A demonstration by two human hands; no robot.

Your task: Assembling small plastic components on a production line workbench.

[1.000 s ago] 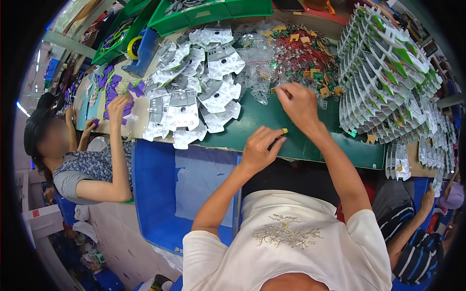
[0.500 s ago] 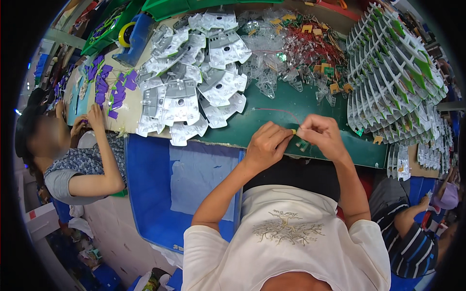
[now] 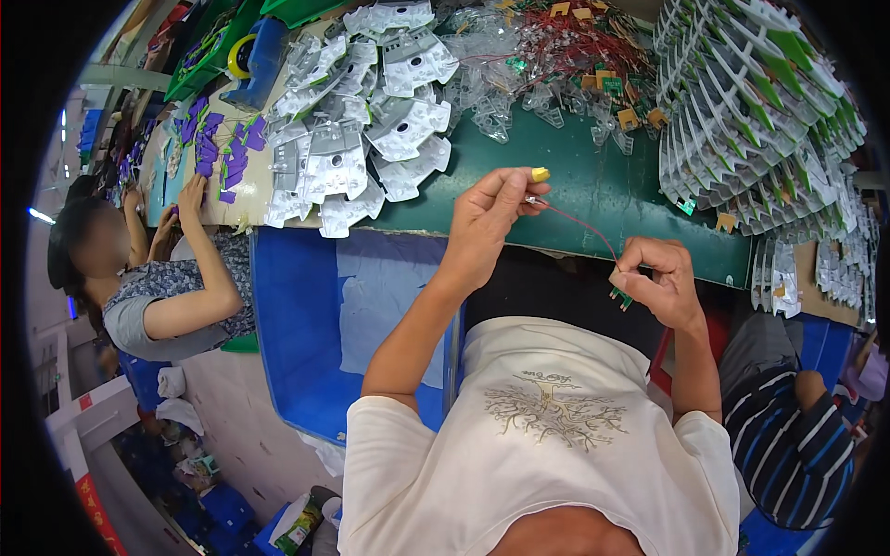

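My left hand is raised over the table's front edge, thumb and fingers pinched on one end of a thin red wire. A small shiny tip shows at that end, too small to name. A yellow finger cover sits on one of the left fingertips. My right hand, lower and to the right, is closed on a small green circuit board at the wire's other end. Most of the board is hidden by the fingers. Between both hands the wire runs nearly straight.
Grey-white plastic shells are heaped at left. Clear plastic parts and red-wired boards lie at the back. Tall stacks of green-edged shells stand right. A blue bin is below; a co-worker sits left.
My hands have moved apart, the left up and leftward, the right downward and rightward. The red wire, earlier lying across the tabletop, is now stretched between them. The view has shifted slightly.
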